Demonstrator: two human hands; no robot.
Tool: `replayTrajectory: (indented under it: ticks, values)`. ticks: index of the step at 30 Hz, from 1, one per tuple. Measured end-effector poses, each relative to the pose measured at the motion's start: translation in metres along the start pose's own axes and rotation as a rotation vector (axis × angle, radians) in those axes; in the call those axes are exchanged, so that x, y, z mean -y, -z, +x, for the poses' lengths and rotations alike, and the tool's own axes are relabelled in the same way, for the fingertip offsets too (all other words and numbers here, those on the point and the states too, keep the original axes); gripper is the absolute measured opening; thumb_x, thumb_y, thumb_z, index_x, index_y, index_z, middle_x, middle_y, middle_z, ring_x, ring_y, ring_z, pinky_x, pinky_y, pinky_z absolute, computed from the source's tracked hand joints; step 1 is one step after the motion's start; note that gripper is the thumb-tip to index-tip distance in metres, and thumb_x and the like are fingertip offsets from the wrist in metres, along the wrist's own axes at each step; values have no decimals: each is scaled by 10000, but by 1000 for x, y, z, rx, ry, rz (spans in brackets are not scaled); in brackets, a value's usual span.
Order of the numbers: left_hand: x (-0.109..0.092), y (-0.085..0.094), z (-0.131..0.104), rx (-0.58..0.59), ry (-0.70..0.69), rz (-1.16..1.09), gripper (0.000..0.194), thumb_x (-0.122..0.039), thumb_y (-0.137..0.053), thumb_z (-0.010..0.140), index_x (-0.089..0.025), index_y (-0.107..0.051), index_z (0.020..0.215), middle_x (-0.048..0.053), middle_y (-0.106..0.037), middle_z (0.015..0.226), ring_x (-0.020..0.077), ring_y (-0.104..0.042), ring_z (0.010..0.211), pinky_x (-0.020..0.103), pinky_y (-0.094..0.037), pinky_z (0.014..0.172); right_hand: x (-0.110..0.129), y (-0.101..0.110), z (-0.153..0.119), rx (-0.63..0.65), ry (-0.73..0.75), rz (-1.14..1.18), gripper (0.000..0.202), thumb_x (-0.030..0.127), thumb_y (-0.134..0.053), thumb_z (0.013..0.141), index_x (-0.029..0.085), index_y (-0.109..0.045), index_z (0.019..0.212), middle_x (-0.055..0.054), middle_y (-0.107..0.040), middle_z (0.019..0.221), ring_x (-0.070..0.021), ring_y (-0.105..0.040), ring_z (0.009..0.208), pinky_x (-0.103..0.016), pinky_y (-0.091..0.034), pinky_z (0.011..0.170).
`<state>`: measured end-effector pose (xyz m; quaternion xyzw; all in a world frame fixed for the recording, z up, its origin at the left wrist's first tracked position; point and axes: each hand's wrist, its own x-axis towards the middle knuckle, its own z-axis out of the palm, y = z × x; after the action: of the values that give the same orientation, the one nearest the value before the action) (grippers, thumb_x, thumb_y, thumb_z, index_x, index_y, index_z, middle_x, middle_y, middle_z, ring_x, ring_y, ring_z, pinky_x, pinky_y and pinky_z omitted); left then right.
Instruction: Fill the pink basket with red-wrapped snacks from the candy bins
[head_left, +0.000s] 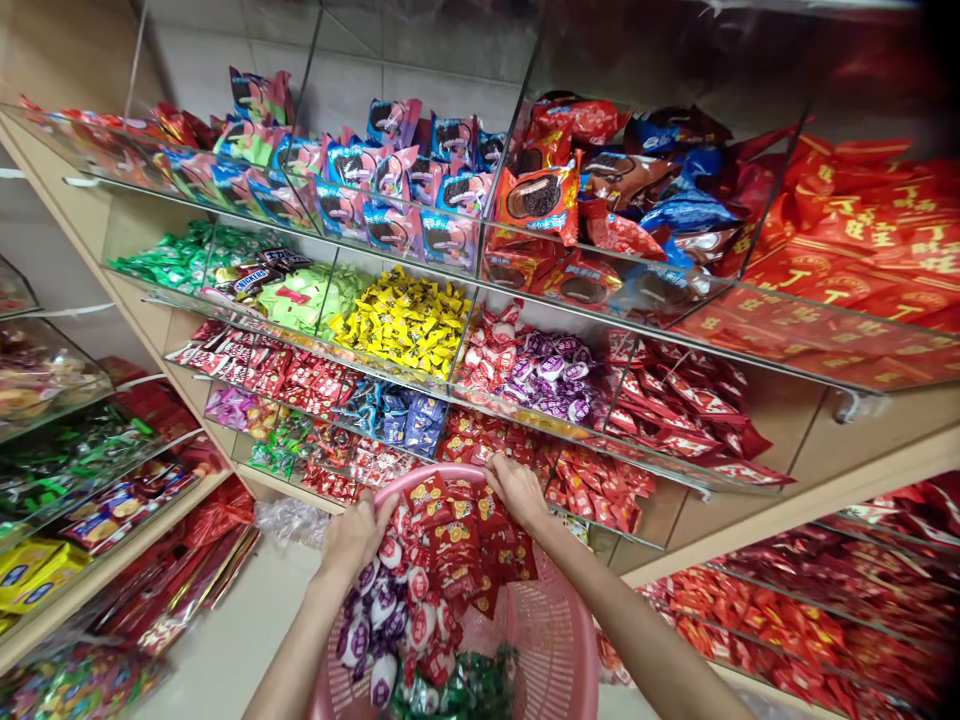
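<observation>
A pink plastic basket point(581, 625) hangs below the shelves, tilted so that its inside shows. My left hand point(354, 538) is closed on its rim at the far left. Farther right along the same rim, my right hand point(517, 492) grips the edge with bent fingers. Inside lie red flat candy packets point(454, 540), purple-and-white wrapped candies point(375, 610), red-and-white wrapped candies point(427, 615) and green wrapped candies point(457, 688). Just beyond the rim, a lower shelf bin holds similar red packets point(487, 440).
Glass-fronted shelves point(352, 225) rise ahead with yellow candies point(409, 325), purple candies point(551, 375) and wrapped cookies point(536, 195). A wooden side panel point(795, 505) slants at right. On the floor at left, a clear plastic bag point(292, 522) lies near red packages point(187, 570).
</observation>
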<state>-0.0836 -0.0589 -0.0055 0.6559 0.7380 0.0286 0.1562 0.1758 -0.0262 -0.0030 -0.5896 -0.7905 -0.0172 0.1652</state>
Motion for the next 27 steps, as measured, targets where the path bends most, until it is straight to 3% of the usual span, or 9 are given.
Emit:
replayTrajectory:
  ticks: [6,10,13,22,27]
  values:
    - [0,2,-2,6,1,-6,681,-644,-102,736,-146,-483,1003,147,-639,848,288,-587,806,371,-396,680,-19,-4,17,-70,-120,139,259,379,-296,844,210,-491,867,-2,-574,676,-114,-506,565,-203,-297,522]
    - [-1,3,-4,11,12,-20,688,-652,-113,729,-146,-480,1016,148,-637,850,296,-584,812,371,-394,678,-39,-21,37,6,-170,279,198,353,-445,768,199,-537,852,-15,-591,724,-122,-524,622,-211,-345,560]
    - [-3,5,-5,15,23,-37,672,-640,-122,738,-147,-485,1013,150,-634,866,288,-583,821,365,-392,682,-47,-36,47,53,-200,351,266,368,-549,689,181,-553,878,-43,-601,833,-141,-539,716,-222,-370,603]
    - [-3,5,-6,9,24,-29,682,-649,-117,732,-141,-491,994,154,-630,868,295,-580,831,364,-391,690,-53,-47,49,155,-254,336,348,423,-622,592,181,-531,825,15,-555,704,-92,-475,600,-183,-318,521]
    - [-6,10,-9,20,48,-32,665,-643,-151,734,-143,-485,1017,157,-630,880,297,-580,834,364,-393,685,-55,-52,46,119,-245,358,315,423,-589,604,178,-528,792,43,-492,628,-77,-414,541,-174,-270,477]
